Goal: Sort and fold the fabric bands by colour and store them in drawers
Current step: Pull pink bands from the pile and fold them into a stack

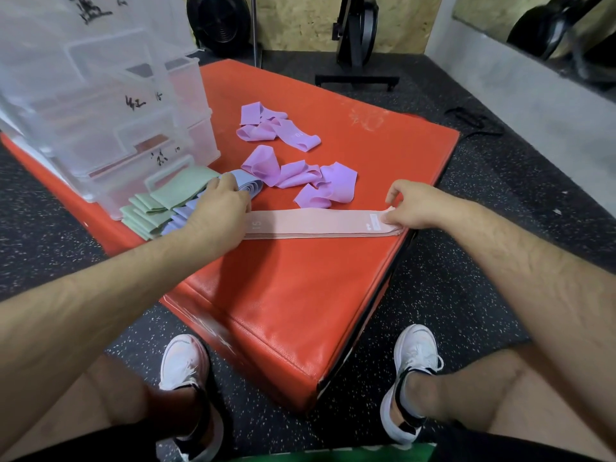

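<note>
A stack of pale pink bands (313, 224) lies flat and stretched out across the orange mat (293, 295). My left hand (220, 205) presses down on the stack's left end. My right hand (410, 205) pinches the right end, by a white label. Several loose purple bands (310, 178) lie crumpled behind the pink stack, with more purple bands (276, 128) farther back. Folded green bands (160, 205) and blue bands (246, 185) are piled at the left, in front of the clear plastic drawer unit (110, 111).
The drawer unit stands on the mat's left side with handwritten labels on its fronts. The mat's right edge runs just under my right hand. Black speckled floor surrounds the mat. A black stand (356, 45) is behind, and my white shoes (413, 371) are below.
</note>
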